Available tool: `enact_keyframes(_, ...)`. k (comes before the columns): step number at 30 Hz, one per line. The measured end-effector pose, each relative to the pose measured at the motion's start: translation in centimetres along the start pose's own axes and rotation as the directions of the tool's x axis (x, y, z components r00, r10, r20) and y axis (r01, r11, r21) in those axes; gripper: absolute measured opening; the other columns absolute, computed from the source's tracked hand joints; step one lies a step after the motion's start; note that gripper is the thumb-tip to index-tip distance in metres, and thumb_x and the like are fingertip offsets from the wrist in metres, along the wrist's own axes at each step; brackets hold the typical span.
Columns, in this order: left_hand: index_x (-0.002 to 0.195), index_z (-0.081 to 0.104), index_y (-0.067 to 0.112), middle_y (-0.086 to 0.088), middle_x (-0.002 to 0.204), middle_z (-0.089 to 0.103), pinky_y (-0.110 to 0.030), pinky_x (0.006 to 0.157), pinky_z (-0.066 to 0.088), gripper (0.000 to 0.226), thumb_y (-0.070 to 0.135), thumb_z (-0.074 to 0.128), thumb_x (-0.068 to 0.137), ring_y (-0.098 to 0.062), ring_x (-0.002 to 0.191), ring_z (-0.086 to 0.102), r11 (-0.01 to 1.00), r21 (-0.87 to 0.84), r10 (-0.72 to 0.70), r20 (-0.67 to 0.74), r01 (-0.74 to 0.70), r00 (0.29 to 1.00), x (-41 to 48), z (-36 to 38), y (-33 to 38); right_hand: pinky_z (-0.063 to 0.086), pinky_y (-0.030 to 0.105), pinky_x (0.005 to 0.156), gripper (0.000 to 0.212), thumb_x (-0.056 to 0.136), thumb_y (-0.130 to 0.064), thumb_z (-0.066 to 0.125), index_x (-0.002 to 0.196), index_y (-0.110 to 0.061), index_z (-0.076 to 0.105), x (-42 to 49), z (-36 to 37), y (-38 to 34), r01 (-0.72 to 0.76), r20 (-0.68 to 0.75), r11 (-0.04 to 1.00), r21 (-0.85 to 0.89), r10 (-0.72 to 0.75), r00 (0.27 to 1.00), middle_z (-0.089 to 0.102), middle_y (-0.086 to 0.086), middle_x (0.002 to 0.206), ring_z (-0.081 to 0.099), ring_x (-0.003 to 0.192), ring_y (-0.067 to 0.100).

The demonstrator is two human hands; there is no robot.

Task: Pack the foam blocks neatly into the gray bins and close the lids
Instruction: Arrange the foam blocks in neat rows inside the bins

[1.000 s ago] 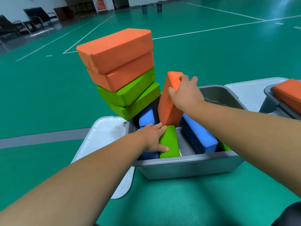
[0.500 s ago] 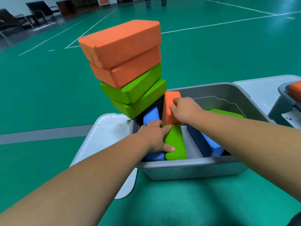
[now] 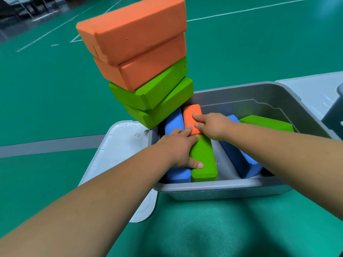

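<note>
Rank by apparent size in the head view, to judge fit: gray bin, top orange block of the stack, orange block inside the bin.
1. gray bin
2. top orange block, nearer the camera, which inflates it
3. orange block inside the bin, partly under the right hand

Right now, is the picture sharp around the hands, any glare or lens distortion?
Head view: the left hand, right hand and orange block look sharp; far chairs top left are blurred; pale glare lies on the floor top right; the wide lens seems to tilt the stack.
</note>
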State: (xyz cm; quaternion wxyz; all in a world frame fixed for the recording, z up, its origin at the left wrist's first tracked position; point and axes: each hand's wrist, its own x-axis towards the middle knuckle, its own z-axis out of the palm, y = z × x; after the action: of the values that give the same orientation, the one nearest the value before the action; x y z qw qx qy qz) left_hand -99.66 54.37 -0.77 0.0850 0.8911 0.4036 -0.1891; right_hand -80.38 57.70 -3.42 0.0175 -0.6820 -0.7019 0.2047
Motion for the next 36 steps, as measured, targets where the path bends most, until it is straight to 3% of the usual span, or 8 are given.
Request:
enact_keyframes(6, 0.162, 0.023, 0.033, 0.002, 0.175, 0.001, -0.059, 0.115, 0.037, 0.104, 0.078, 0.067, 0.08, -0.036, 0.154, 0.014, 1.0, 0.009, -0.024, 0.043, 0.024, 0.999, 0.5, -0.4, 0.0, 0.033, 0.037, 0.117, 0.054, 0.112, -0.044, 0.038, 0.164, -0.035, 0.026, 0.4, -0.1, 0.0, 0.012, 0.063, 0.995, 0.095, -0.018, 0.998, 0.036, 0.013, 0.165, 0.039, 0.149, 0.033)
enact_keyframes(10, 0.161, 0.024, 0.03, 0.005, 0.174, 0.003, -0.058, 0.115, 0.037, 0.108, 0.077, 0.072, 0.076, -0.035, 0.152, 0.017, 0.999, 0.015, -0.034, 0.069, 0.033, 0.997, 0.5, -1.0, 0.4, 0.057, 0.032, 0.081, 0.049, 0.112, -0.03, 0.038, 0.158, -0.047, 0.035, -0.4, -1.2, 0.5, -0.079, 0.124, 0.957, 0.279, 0.046, 0.991, 0.068, 0.011, 0.123, 0.066, 0.088, 0.025)
enact_keyframes(13, 0.158, 0.028, 0.025, 0.003, 0.172, 0.013, -0.056, 0.115, 0.038, 0.11, 0.074, 0.077, 0.073, -0.037, 0.147, 0.024, 0.999, 0.019, -0.036, 0.079, 0.035, 0.996, 0.6, -1.6, 0.8, 0.049, 0.01, 0.08, 0.051, 0.104, -0.011, 0.041, 0.146, -0.034, 0.06, -1.6, -3.0, 2.1, -0.056, 0.033, 0.981, 0.188, 0.051, 0.998, 0.062, -0.001, 0.143, 0.062, 0.106, 0.021)
enact_keyframes(15, 0.155, 0.032, 0.023, 0.0, 0.167, 0.023, -0.055, 0.113, 0.04, 0.108, 0.071, 0.081, 0.072, -0.038, 0.143, 0.029, 0.998, 0.027, -0.055, 0.096, 0.052, 0.994, 0.7, -2.2, 1.2, 0.05, 0.026, 0.099, 0.042, 0.098, -0.014, 0.045, 0.127, -0.025, 0.074, -2.7, -4.1, 3.9, -0.095, -0.075, 0.995, 0.011, 0.095, 0.993, 0.068, 0.003, 0.137, 0.062, 0.118, 0.026)
enact_keyframes(18, 0.149, 0.037, 0.019, -0.007, 0.152, 0.036, -0.053, 0.107, 0.045, 0.103, 0.065, 0.086, 0.071, -0.038, 0.135, 0.038, 0.995, 0.056, -0.093, 0.116, 0.087, 0.989, 0.9, -2.9, 2.4, 0.055, 0.039, 0.094, 0.034, 0.09, -0.029, 0.048, 0.109, -0.02, 0.075, -4.9, -5.1, 7.4, -0.249, -0.121, 0.951, -0.182, 0.23, 0.966, 0.073, 0.01, 0.117, 0.065, 0.108, 0.033)
enact_keyframes(22, 0.146, 0.04, 0.015, -0.013, 0.145, 0.038, -0.049, 0.101, 0.049, 0.101, 0.058, 0.089, 0.07, -0.039, 0.127, 0.047, 0.984, 0.107, -0.157, 0.156, 0.141, 0.975, 1.4, -3.9, 4.7, 0.048, 0.044, 0.101, 0.057, 0.09, -0.057, 0.057, 0.136, -0.022, 0.059, -8.4, -5.9, 10.6, -0.432, -0.076, 0.846, -0.313, 0.431, 0.899, 0.056, 0.012, 0.141, 0.054, 0.127, 0.038)
enact_keyframes(28, 0.152, 0.041, 0.012, -0.016, 0.149, 0.036, -0.047, 0.107, 0.048, 0.107, 0.069, 0.083, 0.072, -0.033, 0.118, 0.052, 0.97, 0.12, -0.237, 0.238, 0.214, 0.942, 2.7, -4.4, 6.9, 0.049, 0.04, 0.097, 0.107, 0.077, -0.078, 0.071, 0.148, -0.005, 0.042, -10.7, -5.8, 12.2, -0.481, 0.084, 0.848, -0.221, 0.508, 0.857, 0.055, 0.016, 0.147, 0.058, 0.127, 0.036)
enact_keyframes(36, 0.158, 0.026, 0.009, -0.016, 0.154, 0.031, -0.05, 0.112, 0.045, 0.129, 0.072, 0.086, 0.063, -0.037, 0.138, 0.044, 0.954, 0.156, -0.284, 0.187, 0.257, 0.94, 3.1, -4.2, 7.4, 0.046, 0.039, 0.077, 0.068, 0.083, -0.057, 0.066, 0.13, -0.012, 0.046, -12.6, -8.7, 10.3, -0.395, -0.3, 0.918, -0.03, 0.369, 0.88, 0.062, 0.013, 0.124, 0.061, 0.104, 0.035)
